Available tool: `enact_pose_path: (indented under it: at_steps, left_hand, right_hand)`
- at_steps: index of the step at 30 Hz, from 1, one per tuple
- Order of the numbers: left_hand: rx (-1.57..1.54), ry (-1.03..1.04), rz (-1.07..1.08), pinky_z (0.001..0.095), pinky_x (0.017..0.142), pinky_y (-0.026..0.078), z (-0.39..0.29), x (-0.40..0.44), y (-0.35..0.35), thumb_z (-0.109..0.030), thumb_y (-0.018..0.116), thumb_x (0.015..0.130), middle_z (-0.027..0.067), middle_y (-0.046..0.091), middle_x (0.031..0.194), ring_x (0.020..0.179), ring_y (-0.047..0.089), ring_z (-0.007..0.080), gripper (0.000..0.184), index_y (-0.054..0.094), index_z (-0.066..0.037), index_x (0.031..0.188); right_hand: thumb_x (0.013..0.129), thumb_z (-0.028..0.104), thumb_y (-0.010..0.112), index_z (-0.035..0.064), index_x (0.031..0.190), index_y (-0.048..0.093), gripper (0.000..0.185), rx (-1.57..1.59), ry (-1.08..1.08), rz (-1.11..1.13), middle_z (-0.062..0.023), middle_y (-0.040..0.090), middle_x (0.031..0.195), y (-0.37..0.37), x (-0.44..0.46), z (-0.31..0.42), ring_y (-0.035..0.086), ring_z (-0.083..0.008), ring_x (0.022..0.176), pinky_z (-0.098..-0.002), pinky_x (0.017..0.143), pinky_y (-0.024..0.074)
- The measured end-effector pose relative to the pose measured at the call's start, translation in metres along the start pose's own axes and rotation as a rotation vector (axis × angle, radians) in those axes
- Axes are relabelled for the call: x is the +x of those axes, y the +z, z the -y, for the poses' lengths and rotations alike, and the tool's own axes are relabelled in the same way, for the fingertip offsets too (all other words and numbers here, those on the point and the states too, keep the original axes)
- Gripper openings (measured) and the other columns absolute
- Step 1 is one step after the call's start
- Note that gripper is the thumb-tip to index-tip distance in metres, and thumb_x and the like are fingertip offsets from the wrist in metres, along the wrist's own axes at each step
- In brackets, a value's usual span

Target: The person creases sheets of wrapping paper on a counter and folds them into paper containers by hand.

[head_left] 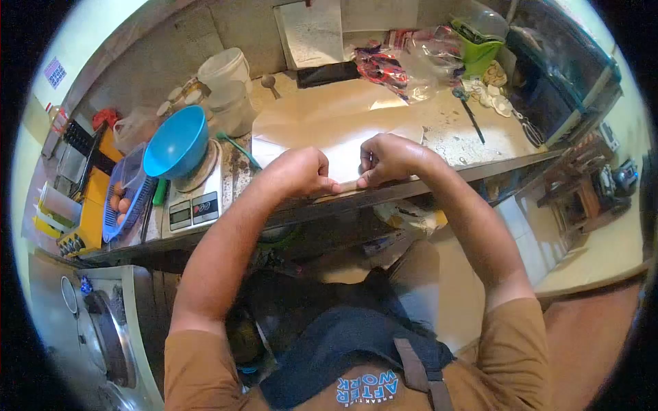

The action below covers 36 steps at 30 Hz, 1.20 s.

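A large sheet of brown paper (329, 120) with a pale, shiny area lies on the counter in front of me. At its near edge, my left hand (308, 172) is closed, thumb and fingers pinching the paper's border. My right hand (387, 161) is closed a short way to the right, pinching the same edge. The two thumb tips are close together but apart, with a narrow strip of the edge showing between them. The sheet's far side curves up slightly towards the back of the counter.
Left on the counter are a blue bowl (176, 142), a digital scale (195, 211), a basket (128, 195) with eggs and plastic tubs (230, 106). Behind the paper lie a spoon (271, 85) and plastic packaging (411, 65). Scissors (529, 129) and a green container (480, 51) are at right.
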<state>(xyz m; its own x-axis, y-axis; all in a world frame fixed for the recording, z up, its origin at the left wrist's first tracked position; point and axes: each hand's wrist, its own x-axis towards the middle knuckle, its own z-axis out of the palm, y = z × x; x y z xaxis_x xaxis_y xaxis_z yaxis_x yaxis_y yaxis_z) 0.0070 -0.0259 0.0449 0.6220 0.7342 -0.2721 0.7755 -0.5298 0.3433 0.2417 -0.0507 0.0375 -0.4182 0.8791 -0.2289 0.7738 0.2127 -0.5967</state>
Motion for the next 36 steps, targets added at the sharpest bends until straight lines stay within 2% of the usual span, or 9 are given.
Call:
enact_pose_path:
  at_steps: [5, 12, 18, 21, 25, 31, 32, 35, 36]
  left_hand:
    - [0.081, -0.064, 0.006, 0.0433, 0.07, 0.052, -0.002, 0.004, -0.005, -0.058, 0.082, 0.071, 0.0157, 0.07, 0.079, 0.079, 0.069, 0.0322, 0.054, 0.072, -0.007, 0.085]
    - [0.023, -0.072, -0.063, 0.0433, 0.064, 0.05, 0.01, 0.005, 0.005, -0.065, 0.082, 0.065, 0.015, 0.068, 0.073, 0.072, 0.066, 0.0331, 0.062, 0.066, -0.007, 0.076]
    - [-0.061, 0.004, 0.031, 0.0433, 0.065, 0.05, 0.02, 0.01, 0.003, -0.056, 0.086, 0.067, 0.0144, 0.069, 0.075, 0.073, 0.066, 0.0312, 0.055, 0.065, -0.007, 0.078]
    - [-0.177, 0.05, 0.104, 0.0369, 0.058, 0.045, 0.032, 0.012, 0.001, -0.049, 0.091, 0.065, 0.0053, 0.062, 0.065, 0.064, 0.057, 0.0181, 0.052, 0.061, -0.007, 0.072]
    - [-0.167, -0.015, 0.074, 0.0364, 0.057, 0.044, 0.026, 0.011, -0.001, -0.045, 0.092, 0.064, 0.0038, 0.062, 0.066, 0.063, 0.056, 0.0165, 0.05, 0.062, -0.007, 0.076]
    - [0.02, 0.194, -0.296, 0.0442, 0.072, 0.051, 0.02, -0.017, 0.029, -0.035, 0.082, 0.078, 0.0116, 0.068, 0.083, 0.081, 0.064, 0.0329, 0.032, 0.066, -0.008, 0.082]
    - [0.102, 0.299, -0.403, 0.0447, 0.079, 0.049, 0.013, -0.027, 0.038, -0.022, 0.077, 0.081, 0.0136, 0.063, 0.088, 0.089, 0.061, 0.0358, 0.022, 0.062, -0.006, 0.085]
    - [0.137, 0.466, -0.616, 0.0446, 0.082, 0.047, 0.004, -0.047, 0.063, -0.021, 0.075, 0.082, 0.0136, 0.062, 0.092, 0.091, 0.059, 0.0349, 0.02, 0.061, -0.007, 0.087]
    - [0.088, 0.433, -0.549, 0.0471, 0.091, 0.046, 0.003, -0.056, 0.067, -0.023, 0.076, 0.081, 0.0154, 0.061, 0.105, 0.103, 0.058, 0.0368, 0.024, 0.061, -0.007, 0.089]
  right_hand:
    - [0.066, 0.035, 0.092, 0.0063, 0.089, 0.067, 0.044, -0.184, 0.194, 0.066, -0.0096, 0.07, 0.082, -0.008, 0.006, 0.015, 0.066, -0.0248, 0.077, -0.0375, 0.068, 0.0518]
    - [0.088, 0.024, 0.073, 0.0065, 0.105, 0.064, 0.026, -0.052, -0.154, -0.32, -0.0161, 0.07, 0.09, 0.026, 0.023, 0.014, 0.068, -0.034, 0.086, -0.0438, 0.074, 0.0529]
    - [0.093, 0.03, 0.061, 0.0119, 0.113, 0.06, 0.027, -0.32, -0.141, -0.669, -0.0151, 0.061, 0.099, 0.061, 0.035, 0.005, 0.062, -0.0348, 0.094, -0.0465, 0.08, 0.0497]
    - [0.094, 0.03, 0.06, 0.0109, 0.113, 0.06, 0.027, -0.342, -0.096, -0.718, -0.016, 0.06, 0.097, 0.063, 0.036, 0.005, 0.061, -0.0359, 0.095, -0.0471, 0.082, 0.0482]
    - [0.095, 0.033, 0.059, 0.0082, 0.107, 0.062, 0.028, -0.317, -0.109, -0.718, -0.017, 0.063, 0.096, 0.058, 0.036, 0.01, 0.061, -0.0358, 0.094, -0.0473, 0.085, 0.0472]
    - [0.094, 0.04, 0.06, 0.0088, 0.098, 0.065, 0.031, -0.338, -0.165, -0.711, -0.0133, 0.063, 0.096, 0.064, 0.015, 0.011, 0.061, -0.033, 0.092, -0.0452, 0.081, 0.0474]
    - [0.092, 0.042, 0.062, 0.0096, 0.098, 0.066, 0.033, -0.344, -0.174, -0.688, -0.0127, 0.064, 0.096, 0.066, 0.007, 0.012, 0.061, -0.0328, 0.093, -0.0451, 0.083, 0.047]
    - [0.086, 0.049, 0.069, 0.0118, 0.102, 0.068, 0.04, -0.361, -0.228, -0.648, -0.0111, 0.065, 0.101, 0.079, -0.036, 0.023, 0.061, -0.0318, 0.098, -0.045, 0.09, 0.0451]
    - [0.083, 0.052, 0.071, 0.0125, 0.105, 0.068, 0.045, -0.377, -0.27, -0.66, -0.0105, 0.065, 0.104, 0.084, -0.05, 0.024, 0.061, -0.031, 0.101, -0.045, 0.092, 0.044]
